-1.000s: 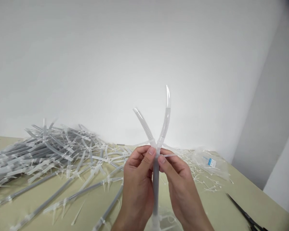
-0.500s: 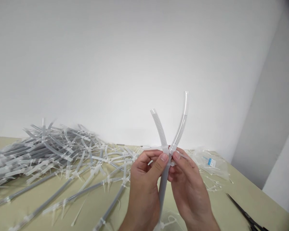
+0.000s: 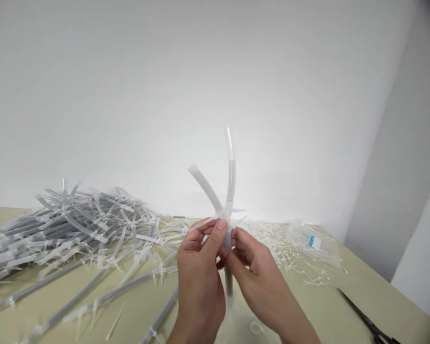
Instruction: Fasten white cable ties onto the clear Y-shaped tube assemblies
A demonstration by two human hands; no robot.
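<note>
Plain white wall (image 3: 215, 86) backs the head view, above a pale, yellowish counter (image 3: 322, 310). Over its near side the forked tube (image 3: 226, 214) stands nearly upright in both grips: the left hand (image 3: 200, 282) pinches just under the fork, the right hand (image 3: 260, 282) closes round the stem lower down — its exact contact is hard to make out. Twisting the stem could work a branch loose; a slack pinch could let it slip. A heap of similar tubes (image 3: 75, 224) covers the left — white ties (image 3: 286, 253), a clear bag (image 3: 329, 253) and black scissors (image 3: 361, 317) lie right.
</note>
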